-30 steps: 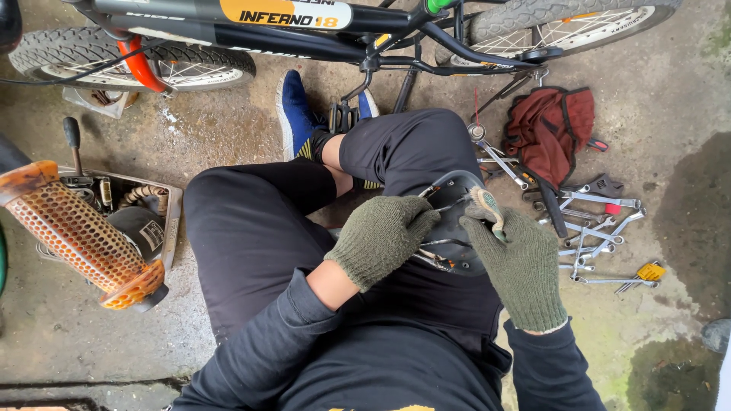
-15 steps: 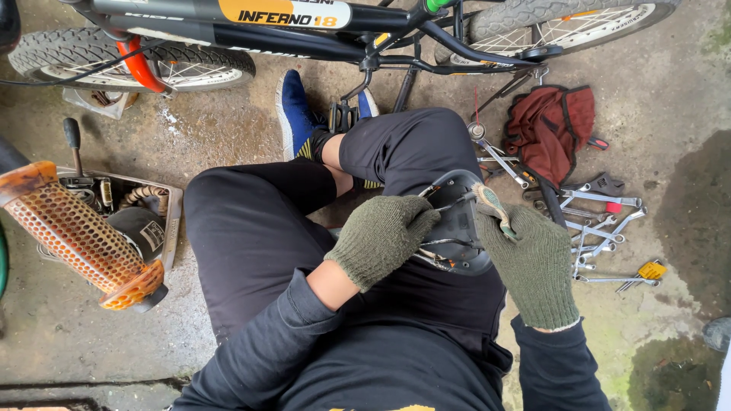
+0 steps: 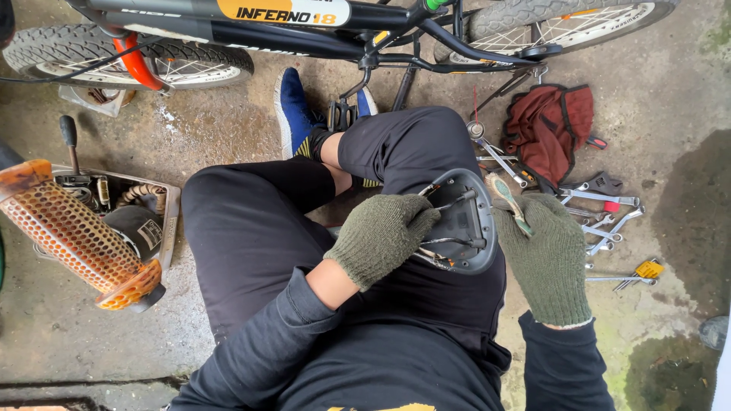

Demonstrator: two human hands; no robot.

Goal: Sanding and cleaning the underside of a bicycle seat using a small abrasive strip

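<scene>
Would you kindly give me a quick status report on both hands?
Left hand grips upturned bicycle saddle on lap. Right hand holds a tool beside it. Spanners on floor, clear.

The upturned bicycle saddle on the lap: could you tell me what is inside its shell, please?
Inside the saddle, bare metal rails cross the dark shell. The left hand covers their near ends; the padded top faces down, unseen.

Both hands wear olive knit gloves, left point(image 3: 381, 236) and right point(image 3: 550, 255). Dark navy long sleeves, black trousers, blue shoes point(image 3: 294, 108) with yellow-striped socks.
</scene>
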